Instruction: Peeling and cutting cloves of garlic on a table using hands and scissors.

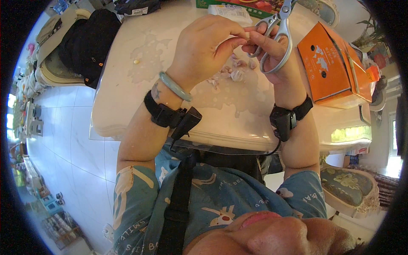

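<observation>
My left hand (208, 44), a pale green bangle on its wrist, pinches a small pale garlic clove (247, 35) between thumb and fingertips. The fingertips of my right hand (272, 51) meet it at the same clove. Silver scissors (288, 51) hang in my right hand, its fingers at the loops and the blades pointing away past the top edge. Below the hands, a loose pile of garlic cloves (239, 75) and bits of skin lies on the table (170, 114). A single peeled clove (136, 61) lies apart at the left, beside wet patches.
An orange carton (329, 68) stands on the table's right side. Along the far edge are a white packet (229, 13), a green box (255, 6) and a dark plastic bag (135, 6). Black clothing (91, 44) drapes over a chair at left; another chair (346, 187) stands at right.
</observation>
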Demonstrator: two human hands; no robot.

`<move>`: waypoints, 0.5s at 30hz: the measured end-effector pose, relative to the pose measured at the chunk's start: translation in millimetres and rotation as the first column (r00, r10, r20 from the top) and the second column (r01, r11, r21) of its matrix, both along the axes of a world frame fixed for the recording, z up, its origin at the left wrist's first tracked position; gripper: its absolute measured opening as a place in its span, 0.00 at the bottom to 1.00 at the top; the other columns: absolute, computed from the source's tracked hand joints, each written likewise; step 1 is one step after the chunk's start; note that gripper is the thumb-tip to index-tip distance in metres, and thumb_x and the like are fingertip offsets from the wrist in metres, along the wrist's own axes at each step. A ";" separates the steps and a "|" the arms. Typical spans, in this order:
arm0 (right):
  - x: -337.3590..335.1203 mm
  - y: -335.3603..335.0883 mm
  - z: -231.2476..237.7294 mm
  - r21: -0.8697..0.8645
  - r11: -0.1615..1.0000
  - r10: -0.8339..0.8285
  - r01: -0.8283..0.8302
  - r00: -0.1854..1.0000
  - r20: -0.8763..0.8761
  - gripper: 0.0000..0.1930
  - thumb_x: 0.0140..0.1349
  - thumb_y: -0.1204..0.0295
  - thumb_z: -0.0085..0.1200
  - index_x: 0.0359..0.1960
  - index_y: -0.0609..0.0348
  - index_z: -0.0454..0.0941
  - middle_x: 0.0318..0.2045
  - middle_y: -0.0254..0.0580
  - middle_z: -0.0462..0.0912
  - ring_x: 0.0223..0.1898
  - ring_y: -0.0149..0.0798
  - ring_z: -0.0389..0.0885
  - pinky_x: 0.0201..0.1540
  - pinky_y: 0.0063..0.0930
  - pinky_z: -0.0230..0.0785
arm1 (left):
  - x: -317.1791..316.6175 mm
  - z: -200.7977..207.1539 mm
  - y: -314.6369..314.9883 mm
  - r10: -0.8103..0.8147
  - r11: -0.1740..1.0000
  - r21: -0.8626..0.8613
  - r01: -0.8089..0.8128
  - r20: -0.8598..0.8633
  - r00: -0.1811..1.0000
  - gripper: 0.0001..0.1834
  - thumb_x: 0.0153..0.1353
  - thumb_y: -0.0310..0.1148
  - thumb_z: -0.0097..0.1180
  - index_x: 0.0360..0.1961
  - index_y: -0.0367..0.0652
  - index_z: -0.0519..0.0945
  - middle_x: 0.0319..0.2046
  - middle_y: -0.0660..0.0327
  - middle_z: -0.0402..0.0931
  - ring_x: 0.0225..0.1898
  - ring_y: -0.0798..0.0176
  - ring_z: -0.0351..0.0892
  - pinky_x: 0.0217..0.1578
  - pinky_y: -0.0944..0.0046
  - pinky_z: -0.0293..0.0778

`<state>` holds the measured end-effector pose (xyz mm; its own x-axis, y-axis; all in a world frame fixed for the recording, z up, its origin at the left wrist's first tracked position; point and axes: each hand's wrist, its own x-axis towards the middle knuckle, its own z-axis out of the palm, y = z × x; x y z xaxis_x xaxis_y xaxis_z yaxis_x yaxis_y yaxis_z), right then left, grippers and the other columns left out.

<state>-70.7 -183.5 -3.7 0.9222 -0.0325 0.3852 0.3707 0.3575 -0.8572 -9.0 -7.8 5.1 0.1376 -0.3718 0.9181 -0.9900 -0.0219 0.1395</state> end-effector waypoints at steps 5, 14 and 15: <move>-2.2 3.6 4.2 -0.041 0.999 -0.024 0.024 1.000 -0.002 0.11 0.55 0.74 0.59 0.37 0.62 0.71 0.32 0.45 0.82 0.31 0.35 0.82 0.35 0.24 0.77 | 3.1 -4.2 -0.6 0.016 1.000 -0.015 -0.016 0.007 1.000 0.09 0.46 0.21 0.63 0.31 0.41 0.80 0.29 0.59 0.79 0.31 0.59 0.78 0.31 0.65 0.73; -1.9 3.7 4.0 -0.074 0.997 -0.035 0.038 0.999 0.039 0.11 0.55 0.75 0.59 0.36 0.62 0.70 0.33 0.46 0.82 0.32 0.34 0.82 0.35 0.24 0.76 | 2.1 -3.4 0.3 0.059 0.998 -0.022 -0.058 0.032 0.998 0.10 0.45 0.19 0.62 0.31 0.42 0.81 0.29 0.59 0.79 0.30 0.59 0.78 0.30 0.66 0.73; -1.8 4.1 4.0 -0.063 0.997 -0.041 0.044 0.998 0.044 0.11 0.55 0.75 0.59 0.35 0.62 0.70 0.33 0.46 0.82 0.32 0.34 0.82 0.35 0.24 0.76 | 0.7 -2.4 -0.1 0.060 0.998 -0.022 -0.060 0.032 0.998 0.10 0.45 0.19 0.62 0.31 0.42 0.81 0.29 0.59 0.79 0.30 0.59 0.78 0.30 0.66 0.73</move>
